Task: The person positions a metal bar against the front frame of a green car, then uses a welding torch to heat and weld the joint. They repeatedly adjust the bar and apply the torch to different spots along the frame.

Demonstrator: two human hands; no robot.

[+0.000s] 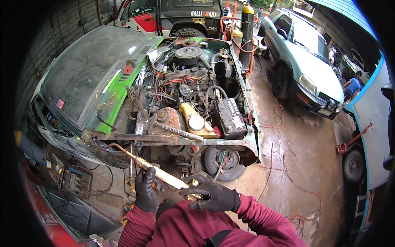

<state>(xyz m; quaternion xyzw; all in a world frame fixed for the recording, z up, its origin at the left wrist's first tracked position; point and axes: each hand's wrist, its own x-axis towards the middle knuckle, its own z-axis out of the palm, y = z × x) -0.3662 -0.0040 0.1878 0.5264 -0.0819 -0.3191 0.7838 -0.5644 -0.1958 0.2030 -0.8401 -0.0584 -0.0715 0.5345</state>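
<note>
A brass gas torch (163, 176) with a bent copper tip slants across in front of me, its tip up and to the left beside the car's bare fender edge. My left hand (146, 190), in a dark glove, is closed around the torch body behind the copper neck. Something small and orange shows by its fingers, too small to name. My right hand (214, 195), also gloved, has its fingers curled on the brass valve end of the torch. Beyond the torch lies the open engine bay with the engine (185, 78), a black battery (229, 117) and a yellowish reservoir (193, 117).
A loose wheel (224, 164) leans beneath the fender. A boxy machine (78, 180) with cables stands at left on the floor. Red hose (294, 181) winds over the wet concrete at right. Gas cylinders (247, 29) and a pale car (304, 61) stand farther back, with people beyond.
</note>
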